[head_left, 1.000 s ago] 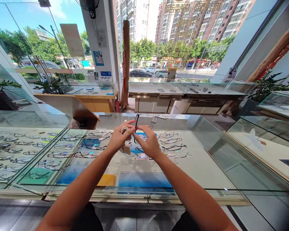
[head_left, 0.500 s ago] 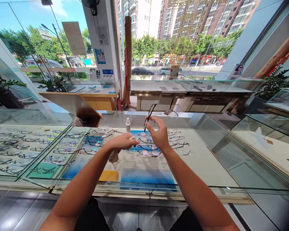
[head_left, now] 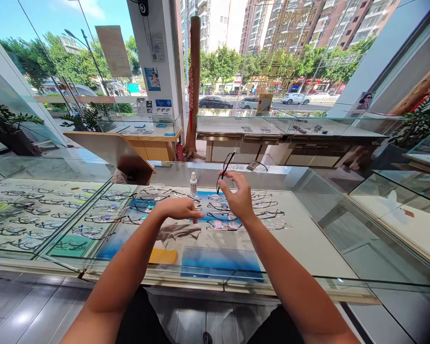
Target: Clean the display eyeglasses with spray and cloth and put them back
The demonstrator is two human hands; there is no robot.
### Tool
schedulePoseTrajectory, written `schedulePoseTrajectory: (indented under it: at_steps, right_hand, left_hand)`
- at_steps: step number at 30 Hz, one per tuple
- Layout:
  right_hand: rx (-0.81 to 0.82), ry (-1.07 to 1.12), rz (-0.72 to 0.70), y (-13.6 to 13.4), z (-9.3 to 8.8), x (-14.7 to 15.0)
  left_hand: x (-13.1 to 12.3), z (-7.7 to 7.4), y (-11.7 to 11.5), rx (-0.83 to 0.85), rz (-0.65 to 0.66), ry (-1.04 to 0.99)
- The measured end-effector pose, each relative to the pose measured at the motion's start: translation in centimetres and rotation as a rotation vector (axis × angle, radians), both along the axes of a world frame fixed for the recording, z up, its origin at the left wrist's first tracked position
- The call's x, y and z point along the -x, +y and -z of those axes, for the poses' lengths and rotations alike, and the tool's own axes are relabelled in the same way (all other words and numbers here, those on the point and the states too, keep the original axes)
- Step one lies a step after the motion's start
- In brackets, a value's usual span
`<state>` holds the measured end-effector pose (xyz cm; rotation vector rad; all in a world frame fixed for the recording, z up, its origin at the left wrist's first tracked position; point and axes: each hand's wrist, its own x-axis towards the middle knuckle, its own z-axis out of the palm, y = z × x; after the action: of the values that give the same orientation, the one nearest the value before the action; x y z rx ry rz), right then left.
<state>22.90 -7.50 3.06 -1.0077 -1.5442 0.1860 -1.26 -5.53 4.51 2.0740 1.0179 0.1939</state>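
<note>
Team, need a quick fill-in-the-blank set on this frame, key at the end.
1. The hand holding up the dark-framed glasses is the ____ one.
2. The small bottle beyond the left hand is mostly ____ in colour.
3. The flat item between the two front blue sheets is ____ in colour.
4. Just below the left hand shows a crumpled, greyish ____.

Missing words: right; white; yellow; cloth.

Bright daylight, glare on floor point(head_left: 21, 310)
</note>
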Motion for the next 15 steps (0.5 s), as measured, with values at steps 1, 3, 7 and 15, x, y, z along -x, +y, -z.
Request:
schedulePoseTrajectory:
  at_steps: [1, 3, 7, 15]
  right_hand:
    - [0.000, 0.003, -0.001, 0.0, 0.0, 0.0]
    - [-0.002, 0.008, -0.005, 0.0, 0.0, 0.0]
    - [0.000, 0.019, -0.007, 0.1, 0.0, 0.0]
    - [0.005, 0.036, -0.018, 0.3, 0.0, 0.0]
  left_hand:
    - [0.0, 0.0, 0.1, -0.010, 0.021, 0.030]
    - [0.0, 0.1, 0.5, -0.114, -0.038, -0.009]
    - [-0.2, 1.0, 1.8, -0.455, -0.396, -0.210]
    - [-1.3, 3.4, 4.3, -0.698, -0.728, -0.336]
